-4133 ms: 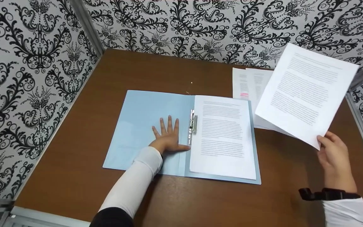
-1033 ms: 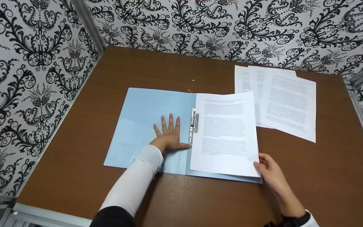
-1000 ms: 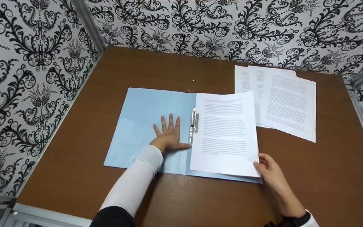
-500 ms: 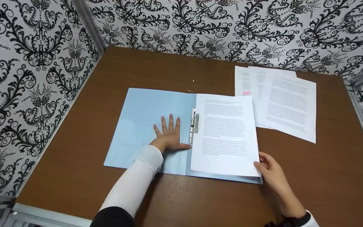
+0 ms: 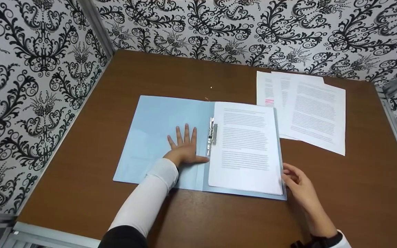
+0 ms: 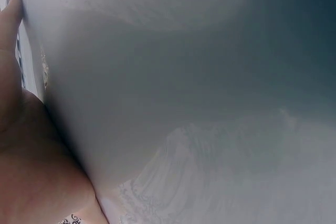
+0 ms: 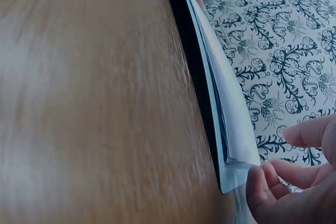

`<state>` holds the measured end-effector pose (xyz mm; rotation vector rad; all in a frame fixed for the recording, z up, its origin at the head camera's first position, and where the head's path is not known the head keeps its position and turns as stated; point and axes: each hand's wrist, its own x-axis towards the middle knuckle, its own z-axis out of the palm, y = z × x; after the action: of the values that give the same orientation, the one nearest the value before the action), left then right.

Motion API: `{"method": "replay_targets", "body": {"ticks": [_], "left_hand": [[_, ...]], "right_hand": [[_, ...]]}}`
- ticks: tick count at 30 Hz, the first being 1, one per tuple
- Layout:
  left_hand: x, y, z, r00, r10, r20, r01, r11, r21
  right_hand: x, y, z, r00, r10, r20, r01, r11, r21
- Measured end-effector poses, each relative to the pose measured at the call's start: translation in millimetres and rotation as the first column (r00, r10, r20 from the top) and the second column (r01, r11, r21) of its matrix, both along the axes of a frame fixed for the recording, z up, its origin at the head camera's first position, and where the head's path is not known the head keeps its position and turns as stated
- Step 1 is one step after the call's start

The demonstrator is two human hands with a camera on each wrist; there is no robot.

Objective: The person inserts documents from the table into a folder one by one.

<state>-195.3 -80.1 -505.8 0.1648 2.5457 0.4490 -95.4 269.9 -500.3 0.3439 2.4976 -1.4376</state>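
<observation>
A light-blue folder point(image 5: 157, 127) lies spread out on the brown table. Printed sheets point(image 5: 245, 144) are stacked on its right side, beside a metal clip point(image 5: 214, 134) along the spine. My left hand point(image 5: 183, 153) rests flat on the inner left cover, fingers spread, thumb reaching to the spine. The left wrist view has that hand point(image 6: 37, 166) at the pale cover's edge. At the folder's lower right edge is my right hand point(image 5: 300, 187). In the right wrist view this hand point(image 7: 299, 192) has its thumb apart from its loosely bent fingers, with no sheet between them.
Several loose printed sheets point(image 5: 317, 113) overlap at the back right, one with a pink mark point(image 5: 269, 102). Black-and-white patterned walls point(image 5: 198, 31) border the table point(image 5: 198, 217) at the back and sides. A metal frame point(image 5: 53, 237) is at the lower left.
The right hand carried a sheet over earlier, laid it on the folder's stack and has now let go of its corner. The left hand has stayed in place.
</observation>
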Motion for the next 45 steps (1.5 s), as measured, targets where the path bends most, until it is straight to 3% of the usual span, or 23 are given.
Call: {"method": "replay_targets", "body": {"ticks": [6, 10, 19, 22, 28, 32, 37, 45], "left_hand": [[0.5, 0.7, 1.2, 1.000, 0.000, -0.014, 0.000, 1.000, 0.005], [0.3, 0.5, 0.8, 1.000, 0.001, -0.006, -0.001, 1.000, 0.006], [-2.8, 0.0, -8.0, 0.999, 0.021, 0.041, -0.021, 1.000, -0.012], [-2.2, 0.0, -6.8, 0.999, 0.023, 0.028, -0.023, 1.000, -0.004], [-1.2, 1.3, -2.0, 1.000, 0.019, 0.009, -0.019, 1.000, -0.006], [-1.9, 2.4, -2.9, 1.000, 0.023, 0.018, -0.023, 0.999, -0.024], [-2.9, 4.0, -4.1, 0.999, 0.021, 0.025, -0.020, 1.000, -0.022], [-0.3, 1.4, 1.8, 1.000, 0.006, -0.003, -0.006, 1.000, -0.024]], "right_hand": [[-4.8, 13.6, 12.5, 1.000, 0.030, -0.010, -0.030, 0.999, -0.028], [-15.2, 26.3, 24.7, 1.000, 0.004, -0.008, -0.005, 0.999, -0.044], [-61.1, 62.2, 40.5, 0.990, -0.111, -0.084, 0.117, 0.991, 0.065], [-77.7, 76.3, 42.7, 0.989, -0.123, -0.083, 0.132, 0.983, 0.125], [-107.0, 104.6, 42.1, 0.992, -0.129, 0.002, 0.126, 0.975, 0.181], [-120.5, 121.3, 37.7, 0.987, -0.145, 0.068, 0.119, 0.949, 0.291], [-125.8, 137.5, 28.7, 0.973, -0.146, 0.178, 0.059, 0.906, 0.419], [-129.4, 142.0, 17.9, 0.962, -0.132, 0.238, 0.010, 0.891, 0.453]]}}
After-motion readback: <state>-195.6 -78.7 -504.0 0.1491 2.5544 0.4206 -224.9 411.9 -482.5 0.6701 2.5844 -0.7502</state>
